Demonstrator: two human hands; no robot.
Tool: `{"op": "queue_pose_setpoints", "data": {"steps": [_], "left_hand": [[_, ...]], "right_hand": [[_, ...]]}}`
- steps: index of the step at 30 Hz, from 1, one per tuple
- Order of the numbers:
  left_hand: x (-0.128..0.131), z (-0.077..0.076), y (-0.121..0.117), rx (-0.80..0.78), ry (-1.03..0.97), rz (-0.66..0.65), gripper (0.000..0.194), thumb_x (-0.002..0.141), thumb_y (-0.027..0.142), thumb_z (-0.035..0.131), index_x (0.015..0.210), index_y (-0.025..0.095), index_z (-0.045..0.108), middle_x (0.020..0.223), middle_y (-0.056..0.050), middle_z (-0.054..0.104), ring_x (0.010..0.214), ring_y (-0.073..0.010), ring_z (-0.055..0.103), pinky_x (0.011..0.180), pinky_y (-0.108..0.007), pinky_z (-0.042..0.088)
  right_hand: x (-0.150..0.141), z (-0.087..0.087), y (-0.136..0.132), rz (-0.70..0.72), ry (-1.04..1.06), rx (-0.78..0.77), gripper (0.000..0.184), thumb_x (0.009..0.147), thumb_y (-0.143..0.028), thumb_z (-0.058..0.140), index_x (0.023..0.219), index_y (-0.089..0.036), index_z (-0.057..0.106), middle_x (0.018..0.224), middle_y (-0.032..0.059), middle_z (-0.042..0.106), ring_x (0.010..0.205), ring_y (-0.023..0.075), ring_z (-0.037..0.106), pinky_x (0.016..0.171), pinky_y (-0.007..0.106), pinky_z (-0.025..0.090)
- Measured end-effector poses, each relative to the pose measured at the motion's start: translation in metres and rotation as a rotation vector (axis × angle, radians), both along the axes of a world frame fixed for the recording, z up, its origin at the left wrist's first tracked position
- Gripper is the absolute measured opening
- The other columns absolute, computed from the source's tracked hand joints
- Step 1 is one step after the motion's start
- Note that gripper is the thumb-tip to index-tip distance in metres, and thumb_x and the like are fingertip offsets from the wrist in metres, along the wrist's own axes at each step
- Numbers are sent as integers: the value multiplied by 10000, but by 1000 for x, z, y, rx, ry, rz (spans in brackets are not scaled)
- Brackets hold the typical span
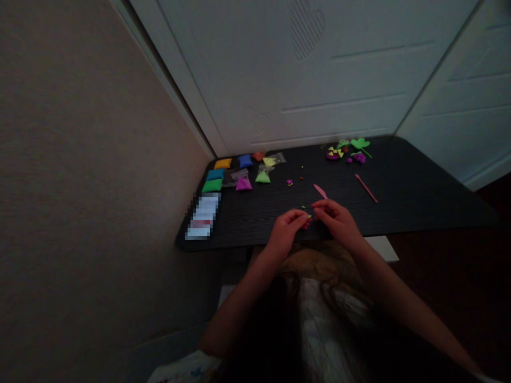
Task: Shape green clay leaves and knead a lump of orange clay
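Near the front edge of the dark table, my left hand (pixel 288 226) pinches a small clay piece (pixel 306 222), which looks red with a bit of yellow-green on it. Close to its right, my right hand (pixel 334 217) has its thumb and fingertips pressed together; anything between them is too small to make out. A pink plastic clay knife (pixel 320 191) lies just beyond the right fingers, its near end hidden by them. One tiny green clay bit (pixel 303 207) rests on the table beyond the left fingertips.
Several clay packets, including an orange one (pixel 223 164) and a magenta one (pixel 244 183), lie at the left behind a blurred-out phone (pixel 203 215). A pink stick tool (pixel 366 188) lies right. Purple clay balls (pixel 359 157) and a green clay leaf (pixel 360 143) sit at the back right.
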State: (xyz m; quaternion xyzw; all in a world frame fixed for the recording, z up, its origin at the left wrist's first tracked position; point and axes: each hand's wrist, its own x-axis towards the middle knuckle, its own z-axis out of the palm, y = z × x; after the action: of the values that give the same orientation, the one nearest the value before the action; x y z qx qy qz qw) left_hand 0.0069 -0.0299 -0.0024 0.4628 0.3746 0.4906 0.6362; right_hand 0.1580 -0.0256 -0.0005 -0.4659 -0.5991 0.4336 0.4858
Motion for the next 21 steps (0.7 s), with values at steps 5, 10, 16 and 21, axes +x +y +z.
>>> {"op": "queue_pose_setpoints", "data": {"steps": [5, 10, 16, 21], "left_hand": [[0, 1, -1, -11, -1, 2, 113, 715, 266, 606, 726, 156, 630, 692, 11, 589, 668, -94, 518, 691, -238, 394], [-1, 1, -1, -7, 1, -4, 111, 719, 263, 601, 728, 157, 634, 700, 8, 594, 680, -98, 522, 702, -242, 397], [-1, 0, -1, 13, 0, -16, 113, 731, 268, 595, 728, 159, 626, 694, 13, 586, 679, -96, 518, 697, -240, 395], [-1, 0, -1, 32, 18, -19, 123, 734, 276, 590, 734, 157, 620, 696, 11, 581, 674, -96, 513, 695, -240, 394]], "right_hand": [[0, 0, 0, 0, -7, 9, 194, 778, -341, 552, 905, -203, 602, 747, -13, 583, 678, 110, 523, 638, 247, 396], [0, 0, 0, 0, -13, 9, 191, 781, -340, 548, 899, -199, 602, 741, -13, 580, 676, 110, 525, 640, 247, 396], [1, -1, 1, 12, -16, 21, 177, 793, -328, 539, 895, -197, 599, 699, -24, 552, 649, 104, 505, 618, 241, 382], [0, 0, 1, 13, -20, 15, 185, 797, -332, 535, 906, -197, 599, 701, -23, 552, 655, 106, 506, 615, 240, 381]]}}
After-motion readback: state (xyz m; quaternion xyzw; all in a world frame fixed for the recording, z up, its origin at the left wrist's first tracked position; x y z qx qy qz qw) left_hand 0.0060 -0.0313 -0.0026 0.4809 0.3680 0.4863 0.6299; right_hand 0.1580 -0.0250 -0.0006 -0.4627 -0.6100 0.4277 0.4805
